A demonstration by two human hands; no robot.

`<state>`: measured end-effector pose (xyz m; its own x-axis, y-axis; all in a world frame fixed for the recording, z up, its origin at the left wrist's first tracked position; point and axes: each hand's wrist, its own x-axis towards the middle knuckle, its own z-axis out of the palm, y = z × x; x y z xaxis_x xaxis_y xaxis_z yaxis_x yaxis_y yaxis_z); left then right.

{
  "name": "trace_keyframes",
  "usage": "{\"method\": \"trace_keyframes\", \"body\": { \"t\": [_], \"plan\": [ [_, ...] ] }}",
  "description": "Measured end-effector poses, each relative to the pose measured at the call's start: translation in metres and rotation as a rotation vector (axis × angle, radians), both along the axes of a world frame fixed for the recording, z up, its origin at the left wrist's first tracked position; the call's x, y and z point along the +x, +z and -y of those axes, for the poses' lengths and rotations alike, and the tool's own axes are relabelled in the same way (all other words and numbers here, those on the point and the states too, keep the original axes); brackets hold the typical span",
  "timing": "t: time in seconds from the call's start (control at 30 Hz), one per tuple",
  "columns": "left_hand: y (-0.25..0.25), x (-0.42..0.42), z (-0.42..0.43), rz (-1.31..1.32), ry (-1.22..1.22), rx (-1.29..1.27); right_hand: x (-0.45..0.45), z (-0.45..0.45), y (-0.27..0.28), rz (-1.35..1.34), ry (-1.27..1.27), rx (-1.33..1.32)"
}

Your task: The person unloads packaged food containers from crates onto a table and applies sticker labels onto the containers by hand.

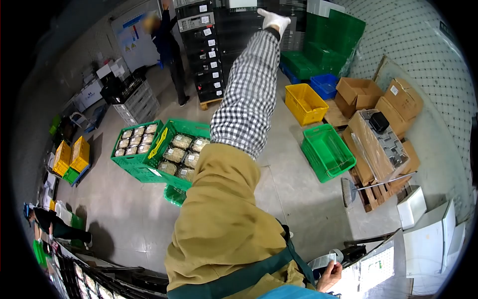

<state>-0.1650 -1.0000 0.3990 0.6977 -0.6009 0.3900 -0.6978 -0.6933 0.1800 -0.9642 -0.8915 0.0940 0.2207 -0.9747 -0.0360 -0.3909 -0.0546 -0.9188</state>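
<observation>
My left arm, in a tan sleeve and a black-and-white checked cuff, stretches up through the middle of the head view. At its end my left hand [275, 22], white-gloved, has a finger stretched out to the left and holds nothing visible. Behind it stand stacked black crates [201, 55]. At the lower right my right hand [329, 277] is bare, its fingers pinching a small pale label [323, 261]. Beside that hand lie a white roll [339, 254] and white papers [376, 269].
Green crates [144, 172] of packed trays sit left of my arm. To the right are a yellow crate [306, 104], a green crate [328, 152], cardboard boxes [358, 92] and a broom [348, 192]. One person [172, 52] stands far back; another [57, 224] is at far left.
</observation>
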Motion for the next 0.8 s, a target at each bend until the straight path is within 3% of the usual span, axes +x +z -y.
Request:
{"method": "trace_keyframes", "body": {
  "t": [0.07, 0.13, 0.17, 0.23, 0.33, 0.37, 0.4, 0.43, 0.5, 0.57, 0.63, 0.8],
  "plan": [
    [-0.009, -0.116, -0.024, -0.503, -0.027, -0.775, -0.001, 0.001, 0.002, -0.033, 0.015, -0.021],
    [-0.065, -0.158, 0.000, -0.409, -0.251, -0.579, 0.005, 0.002, 0.008, -0.035, 0.019, -0.060],
    [-0.099, -0.192, 0.007, -0.478, -0.573, -0.245, 0.010, 0.003, 0.013, -0.036, 0.020, -0.080],
    [-0.212, -0.294, 0.012, -0.123, -1.332, -0.102, 0.016, 0.004, 0.027, -0.092, 0.014, -0.091],
    [-0.271, -0.485, -0.035, -1.065, -1.525, 0.227, 0.022, 0.007, 0.025, -0.074, -0.011, -0.147],
    [-0.350, -0.533, -0.033, -1.330, -1.721, 0.017, 0.019, 0.009, 0.025, -0.089, 0.013, -0.160],
    [-0.341, -0.567, -0.050, -1.469, -1.709, 0.197, 0.010, 0.008, 0.018, -0.103, -0.015, -0.149],
    [-0.360, -0.602, -0.058, -1.775, -1.622, 0.132, 0.004, 0.009, 0.013, -0.116, -0.044, -0.139],
    [-0.339, -0.628, -0.072, -1.948, -1.431, -0.057, 0.001, 0.012, 0.023, -0.253, -0.089, -0.135],
    [-0.315, -0.621, -0.066, -1.794, -1.386, 0.118, 0.008, 0.012, 0.039, -0.341, -0.152, -0.111],
    [-0.324, -0.630, -0.057, -1.936, -1.386, 0.024, 0.011, 0.012, 0.042, -0.361, -0.228, -0.041],
    [-0.349, -0.644, -0.038, -1.615, -1.410, -0.293, 0.030, 0.030, 0.043, -0.357, -0.341, -0.091]
  ]
}}
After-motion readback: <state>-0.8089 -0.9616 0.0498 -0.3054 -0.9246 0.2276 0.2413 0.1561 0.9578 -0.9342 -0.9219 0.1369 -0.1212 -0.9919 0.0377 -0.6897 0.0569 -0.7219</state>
